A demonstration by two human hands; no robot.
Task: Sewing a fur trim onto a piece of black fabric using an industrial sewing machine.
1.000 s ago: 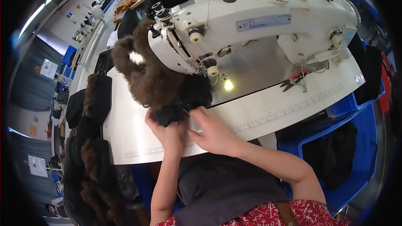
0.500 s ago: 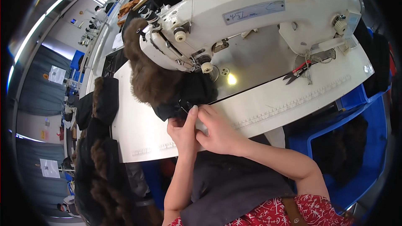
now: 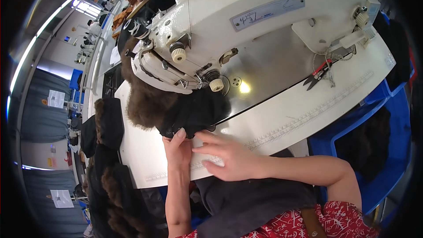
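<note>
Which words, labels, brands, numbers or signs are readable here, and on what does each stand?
Pale blue rectangular plate on the white metal sewing machine: bears markings; I don't transcribe printed text.
Ruler scale along the white tabletop's near edge: figures too small to read.
White rectangular paper sheets on the grey-blue curtains: too small to read.

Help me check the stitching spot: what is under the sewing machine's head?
Black fabric and brown fur show from under the head; the left hand grips the fabric. The needle point and anything directly beneath are covered.
</note>
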